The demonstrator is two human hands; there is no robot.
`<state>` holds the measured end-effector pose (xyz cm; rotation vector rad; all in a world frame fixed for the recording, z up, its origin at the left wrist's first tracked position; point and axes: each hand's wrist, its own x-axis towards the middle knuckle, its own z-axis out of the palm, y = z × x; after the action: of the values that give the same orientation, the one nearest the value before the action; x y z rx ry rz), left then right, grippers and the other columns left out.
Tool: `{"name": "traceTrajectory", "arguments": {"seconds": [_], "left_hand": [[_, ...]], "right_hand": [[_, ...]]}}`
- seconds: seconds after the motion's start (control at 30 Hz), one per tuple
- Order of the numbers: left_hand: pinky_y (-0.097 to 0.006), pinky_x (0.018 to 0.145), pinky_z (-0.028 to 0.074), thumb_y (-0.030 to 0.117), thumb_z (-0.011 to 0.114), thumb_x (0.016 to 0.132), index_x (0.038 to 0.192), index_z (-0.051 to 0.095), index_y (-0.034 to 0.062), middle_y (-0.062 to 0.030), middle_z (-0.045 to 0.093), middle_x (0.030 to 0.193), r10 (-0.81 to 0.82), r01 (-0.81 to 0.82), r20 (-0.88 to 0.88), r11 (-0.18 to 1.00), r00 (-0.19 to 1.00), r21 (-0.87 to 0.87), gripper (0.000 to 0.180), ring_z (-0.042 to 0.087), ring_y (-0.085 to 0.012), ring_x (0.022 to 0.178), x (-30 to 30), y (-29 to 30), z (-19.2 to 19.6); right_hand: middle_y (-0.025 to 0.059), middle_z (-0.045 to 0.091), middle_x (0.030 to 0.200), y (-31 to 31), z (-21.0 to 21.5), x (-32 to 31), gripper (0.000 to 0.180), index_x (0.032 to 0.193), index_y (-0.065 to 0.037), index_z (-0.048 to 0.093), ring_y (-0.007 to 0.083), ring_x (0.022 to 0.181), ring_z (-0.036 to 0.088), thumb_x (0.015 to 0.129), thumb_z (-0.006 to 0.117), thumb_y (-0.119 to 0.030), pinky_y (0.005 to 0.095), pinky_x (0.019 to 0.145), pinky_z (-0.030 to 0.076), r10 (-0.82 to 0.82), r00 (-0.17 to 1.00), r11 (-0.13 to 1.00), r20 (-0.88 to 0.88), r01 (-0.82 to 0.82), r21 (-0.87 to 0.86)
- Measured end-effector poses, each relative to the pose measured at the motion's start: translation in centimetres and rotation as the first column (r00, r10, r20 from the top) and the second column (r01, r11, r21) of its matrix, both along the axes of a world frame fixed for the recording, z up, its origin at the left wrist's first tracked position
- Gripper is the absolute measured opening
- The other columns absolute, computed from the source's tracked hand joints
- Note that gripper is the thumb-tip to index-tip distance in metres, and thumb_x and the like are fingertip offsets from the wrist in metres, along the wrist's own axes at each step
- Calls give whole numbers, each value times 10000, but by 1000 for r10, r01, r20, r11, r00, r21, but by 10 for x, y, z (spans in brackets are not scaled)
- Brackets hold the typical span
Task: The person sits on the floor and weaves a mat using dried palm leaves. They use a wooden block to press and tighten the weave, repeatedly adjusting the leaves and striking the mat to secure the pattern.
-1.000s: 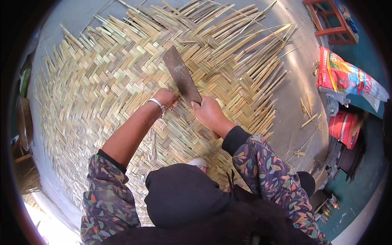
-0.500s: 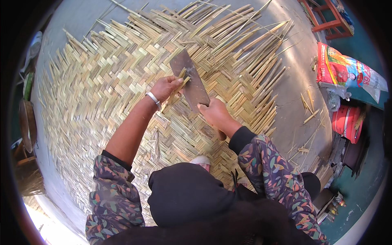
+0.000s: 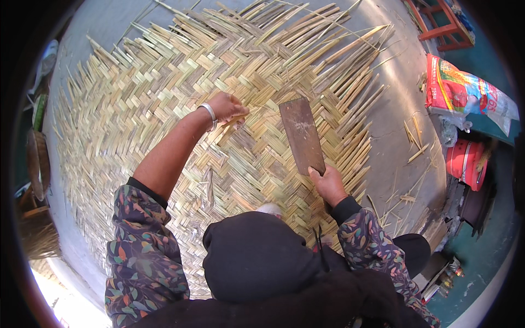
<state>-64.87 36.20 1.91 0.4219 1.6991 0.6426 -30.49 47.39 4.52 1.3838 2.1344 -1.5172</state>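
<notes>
A large mat (image 3: 147, 115) of split reed strips in a zigzag weave lies on the floor under both arms. My left hand (image 3: 225, 109), with a silver bracelet at the wrist, pinches a pale reed strip (image 3: 219, 134) just above the weave. The strip blends into the mat, so its far end is hard to make out. My right hand (image 3: 327, 183) grips a cleaver (image 3: 302, 131) by its handle, which the fingers hide. Its wide, brownish, scuffed blade points away from me over the mat's right part, apart from the left hand.
Loose strip ends (image 3: 350, 76) stick out along the mat's far and right edges. Cut reed scraps (image 3: 416, 136) lie on the grey floor (image 3: 394, 109) at right. Beyond are a printed plastic sack (image 3: 465, 90), a red bucket (image 3: 465, 164) and a red wooden frame (image 3: 445, 27).
My right hand has drawn the cleaver to the right, away from the left hand, and its blade now stands more upright. The left hand has moved slightly left and turned, still pinching the strip.
</notes>
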Motion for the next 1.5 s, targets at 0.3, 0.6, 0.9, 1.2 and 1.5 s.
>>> {"name": "traceTrajectory", "arguments": {"seconds": [0.3,0.6,0.9,1.2,1.5], "left_hand": [[-228,376,396,280,657,894,839,679,15,-52,670,649,84,-68,83,982,993,-174,271,591,-100,468,6,-15,7],[-271,363,364,286,640,899,714,671,25,-49,617,553,132,-127,30,982,991,-142,322,536,-115,410,11,-33,-13],[-276,370,359,280,664,882,712,660,17,-43,596,557,97,-93,25,988,995,-124,313,507,-119,414,11,-26,-23],[-300,401,386,338,622,875,682,677,37,-49,601,548,-122,111,-46,973,991,-203,362,533,-137,435,9,-9,-13],[-328,432,406,322,628,864,637,649,31,-68,590,554,-146,138,-32,974,989,-179,370,533,-169,446,5,-9,-13]], "right_hand": [[230,676,906,5,-1,2,359,1081,31,626,337,864,667,848,635,-242,370,765,500,32,999,999,29,-33,7],[231,676,909,6,-10,4,370,1083,19,630,347,869,664,842,634,-261,375,773,500,28,999,1000,18,-28,3],[228,677,915,6,-10,4,374,1084,22,631,341,879,664,841,634,-263,370,786,498,6,1000,1000,8,-6,-11],[223,679,911,5,-11,5,372,1080,19,633,330,874,667,841,633,-266,366,780,499,15,1000,1000,-6,-15,2],[224,677,901,7,-8,2,378,1076,13,636,341,853,663,840,632,-283,375,769,499,41,999,999,24,-41,-3]]}}
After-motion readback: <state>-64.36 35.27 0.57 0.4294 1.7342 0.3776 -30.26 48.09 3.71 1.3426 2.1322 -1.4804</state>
